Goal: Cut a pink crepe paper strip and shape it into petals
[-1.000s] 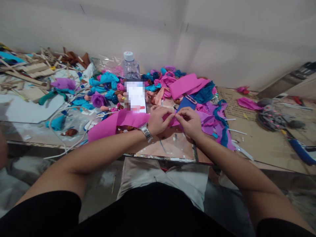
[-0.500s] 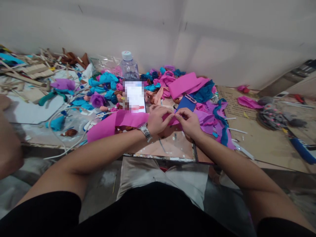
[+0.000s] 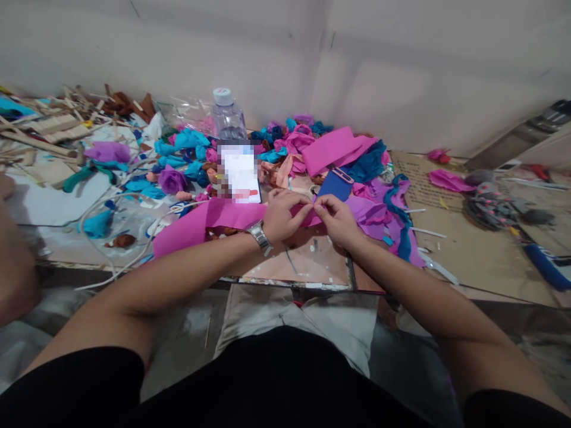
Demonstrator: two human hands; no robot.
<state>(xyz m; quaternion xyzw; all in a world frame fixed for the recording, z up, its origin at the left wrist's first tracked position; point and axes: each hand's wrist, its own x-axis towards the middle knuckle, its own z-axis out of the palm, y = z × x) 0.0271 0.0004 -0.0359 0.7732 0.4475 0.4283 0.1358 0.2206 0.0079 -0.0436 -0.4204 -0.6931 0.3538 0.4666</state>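
Note:
A long strip of pink crepe paper [image 3: 182, 231] runs along the table's front and up into my hands. My left hand [image 3: 285, 215], with a metal watch at the wrist, pinches the strip between thumb and forefinger. Right beside it, my right hand [image 3: 335, 221] pinches the same paper, the fingertips of both hands nearly touching. The part between the fingers is mostly hidden. Just behind the hands lie a blue box [image 3: 332, 185] and a phone [image 3: 241, 175] with its screen lit. Purple crepe paper [image 3: 370, 215] lies crumpled by my right hand.
A clear bottle [image 3: 229, 119] stands behind the phone. Crepe paper flowers in several colours lie around it. Wood scraps [image 3: 53, 128] and green-handled pliers [image 3: 78, 177] are at left, near a white cable [image 3: 96, 252]. Cardboard [image 3: 473, 238] covers the right side. Another person's arm [image 3: 15, 255] shows at far left.
Both hands keep their pinch on the pink strip, with only slight finger movement. The whole view has shifted a little.

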